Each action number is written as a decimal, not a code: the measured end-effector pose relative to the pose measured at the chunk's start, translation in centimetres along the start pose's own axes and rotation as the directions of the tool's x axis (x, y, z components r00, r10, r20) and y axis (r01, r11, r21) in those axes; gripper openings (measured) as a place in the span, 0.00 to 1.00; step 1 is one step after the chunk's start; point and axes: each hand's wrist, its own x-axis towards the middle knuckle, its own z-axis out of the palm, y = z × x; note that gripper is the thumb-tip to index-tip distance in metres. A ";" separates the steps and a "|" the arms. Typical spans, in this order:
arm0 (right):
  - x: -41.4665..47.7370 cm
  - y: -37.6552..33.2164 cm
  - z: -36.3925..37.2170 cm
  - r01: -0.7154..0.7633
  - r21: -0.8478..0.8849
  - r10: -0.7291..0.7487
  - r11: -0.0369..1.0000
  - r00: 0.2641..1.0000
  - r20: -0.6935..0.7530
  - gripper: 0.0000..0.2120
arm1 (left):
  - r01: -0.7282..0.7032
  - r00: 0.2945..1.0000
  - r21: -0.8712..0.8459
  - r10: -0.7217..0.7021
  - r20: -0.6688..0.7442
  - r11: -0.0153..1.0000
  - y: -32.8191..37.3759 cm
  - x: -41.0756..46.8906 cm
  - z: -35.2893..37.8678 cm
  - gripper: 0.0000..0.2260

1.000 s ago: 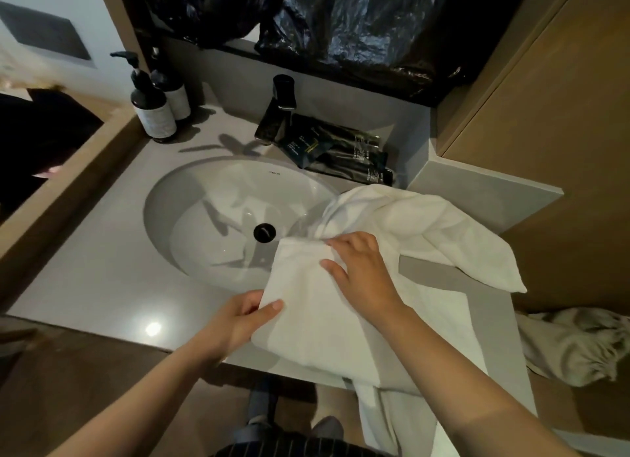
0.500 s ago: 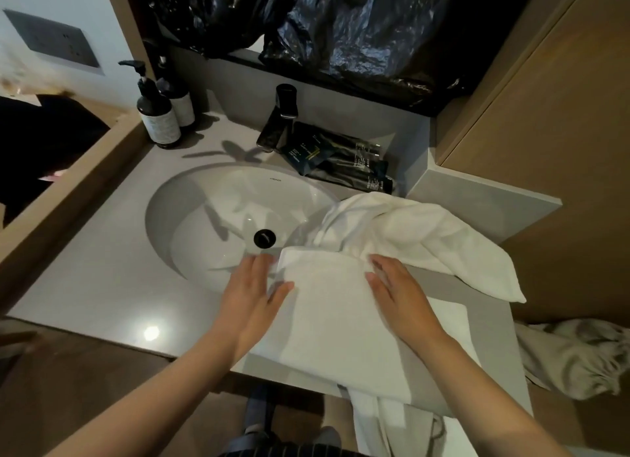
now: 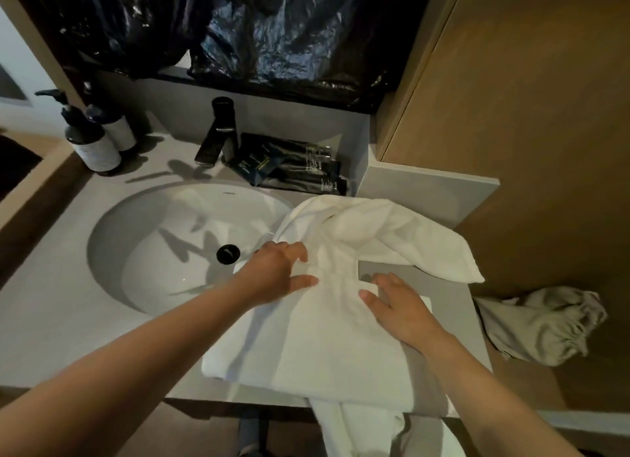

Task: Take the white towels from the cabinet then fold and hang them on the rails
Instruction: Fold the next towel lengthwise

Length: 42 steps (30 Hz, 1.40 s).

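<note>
A white towel [image 3: 327, 347] lies partly folded on the grey vanity counter [image 3: 51, 337], right of the sink. Its far part [image 3: 392, 238] is bunched up and one end hangs over the counter's front edge. My left hand [image 3: 276, 272] rests on the towel's far left part with fingers spread. My right hand [image 3: 399, 306] presses flat on the fold's right side. No rail or cabinet interior is in view.
A white sink basin [image 3: 163, 245] with a black drain lies left of the towel. Behind it stand a black tap [image 3: 218, 132], dark toiletry tubes [image 3: 296, 166] and two pump bottles [image 3: 92, 139]. A beige cloth [image 3: 542, 327] lies crumpled at the right by a wooden panel.
Both hands have slid forward and rightward over the fold, smoothing it. The folded part now lies further onto the counter and off the sink.
</note>
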 end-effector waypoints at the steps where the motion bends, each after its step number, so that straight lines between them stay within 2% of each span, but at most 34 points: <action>1: -0.1 0.2 -0.3 -0.003 -0.027 0.004 1.000 1.000 0.029 0.23 | -0.002 0.999 0.013 0.001 0.035 1.000 -0.1 0.4 -0.3 0.22; 5: 0.5 0.1 -0.8 0.009 -0.165 0.013 0.986 0.991 0.132 0.23 | 0.026 0.997 0.012 -0.026 0.069 1.000 0.5 1.3 -1.0 0.23; 9: 1.1 0.5 0.1 0.073 -0.152 -0.049 0.986 0.986 0.161 0.24 | 0.053 0.994 -0.006 -0.052 0.100 0.999 1.0 1.7 -1.7 0.22; 12: 0.3 0.4 -1.2 0.129 -0.158 -0.123 0.979 0.991 0.047 0.24 | -0.017 0.996 -0.084 0.025 0.089 0.996 0.3 1.6 -2.6 0.16; 15: -0.5 -0.1 -4.3 0.180 -0.176 -0.201 0.968 0.973 -0.111 0.22 | -0.064 0.997 -0.173 0.072 0.042 0.983 0.4 0.9 -4.1 0.20; 19: -2.3 -2.1 -9.4 0.149 -0.339 -0.237 0.929 0.942 -0.238 0.23 | -0.182 0.982 -0.023 0.183 0.049 0.983 3.1 0.0 -9.3 0.14; 21: -3.0 -3.4 -11.9 0.139 -0.353 -0.258 0.925 0.913 -0.316 0.25 | -0.214 0.977 0.011 0.214 0.007 0.977 4.8 -0.7 -12.6 0.17; 24: -3.0 -4.6 -15.0 0.244 -0.284 -0.346 0.927 0.848 -0.402 0.29 | -0.271 0.959 0.001 0.270 -0.090 0.963 6.3 -1.4 -16.5 0.24; 26: -2.3 -4.9 -16.7 0.323 -0.284 -0.420 0.903 0.804 -0.421 0.24 | -0.289 0.948 0.015 0.288 -0.134 0.957 6.6 -1.3 -18.3 0.26; 28: -1.7 -5.7 -18.3 0.347 -0.364 -0.487 0.864 0.757 -0.436 0.19 | -0.299 0.936 0.073 0.307 -0.170 0.952 6.7 -1.1 -19.6 0.27; 30: -1.2 -6.6 -19.6 0.333 -0.438 -0.523 0.835 0.726 -0.445 0.20 | -0.292 0.921 0.151 0.320 -0.224 0.944 6.7 -0.6 -20.8 0.30; 32: -1.0 -7.6 -20.7 0.300 -0.499 -0.533 0.813 0.729 -0.430 0.19 | -0.262 0.895 0.268 0.338 -0.292 0.927 7.0 -0.2 -21.8 0.33; 36: -1.0 -8.5 -21.8 0.235 -0.627 -0.561 0.743 0.730 -0.390 0.23 | -0.153 0.886 0.405 0.307 -0.348 0.901 7.0 0.2 -23.2 0.28; 39: -0.8 -8.5 -21.5 0.237 -0.619 -0.553 0.749 0.738 -0.386 0.26 | -0.154 0.897 0.394 0.295 -0.330 0.906 5.9 0.7 -22.8 0.24; 42: 0.0 -8.5 -20.8 0.252 -0.556 -0.532 0.792 0.732 -0.426 0.26 | -0.243 0.882 0.282 0.332 -0.334 0.928 4.9 1.4 -22.2 0.18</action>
